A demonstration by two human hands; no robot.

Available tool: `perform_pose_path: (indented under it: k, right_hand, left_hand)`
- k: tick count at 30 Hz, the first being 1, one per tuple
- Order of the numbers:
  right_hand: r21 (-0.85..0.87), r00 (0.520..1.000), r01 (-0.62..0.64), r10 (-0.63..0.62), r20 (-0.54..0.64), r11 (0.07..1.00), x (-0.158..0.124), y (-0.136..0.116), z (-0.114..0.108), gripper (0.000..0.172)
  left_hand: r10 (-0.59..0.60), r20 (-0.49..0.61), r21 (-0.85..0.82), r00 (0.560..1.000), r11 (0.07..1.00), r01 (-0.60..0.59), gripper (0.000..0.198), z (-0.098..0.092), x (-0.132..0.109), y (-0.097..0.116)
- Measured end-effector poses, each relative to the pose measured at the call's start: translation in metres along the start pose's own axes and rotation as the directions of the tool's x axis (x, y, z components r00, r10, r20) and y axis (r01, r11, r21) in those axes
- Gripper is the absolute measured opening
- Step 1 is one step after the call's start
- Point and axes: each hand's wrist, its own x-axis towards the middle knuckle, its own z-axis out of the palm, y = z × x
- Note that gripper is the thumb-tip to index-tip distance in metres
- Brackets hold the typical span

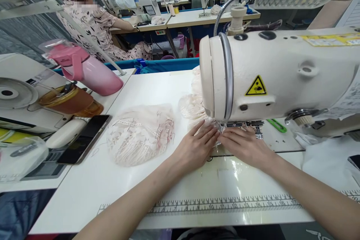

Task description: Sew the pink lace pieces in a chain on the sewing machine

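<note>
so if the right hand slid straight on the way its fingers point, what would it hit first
Most likely the left hand, which lies just ahead of the right hand. Depth is unclear in this one view, so the pale fabric at the left hand might come first.

White table (pixel 157 89), glossy toward front edge. Ruler scale (pixel 222 208) running along front edge (tick marks and numbers right on surface). Dark phone (pixel 86 138) lying across left edge, tilted. Heap of pale fabric (pixel 142 135) well inside left edge, loose threads showing. Gathered pale cloth (pixel 192 107) farther in, touching sewing machine (pixel 270 67). White cloth (pixel 326 157) toward right side.
</note>
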Motion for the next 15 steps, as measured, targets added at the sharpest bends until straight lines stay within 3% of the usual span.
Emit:
perform_pose_path:
  k: [5,15]
  right_hand:
    - [-0.004,0.995,0.049,-0.049,-0.086,0.999,0.0029,-0.0013,0.0002,0.026]
    - [0.022,0.999,-0.033,0.034,-0.042,0.999,0.0012,-0.0029,-0.0004,0.027]
  left_hand:
    - [-0.021,0.014,0.013,1.000,1.000,0.021,0.037,0.0009,-0.0010,-0.0032]
    - [-0.052,0.012,0.098,0.999,0.994,0.051,0.037,0.0057,-0.0012,0.0015]
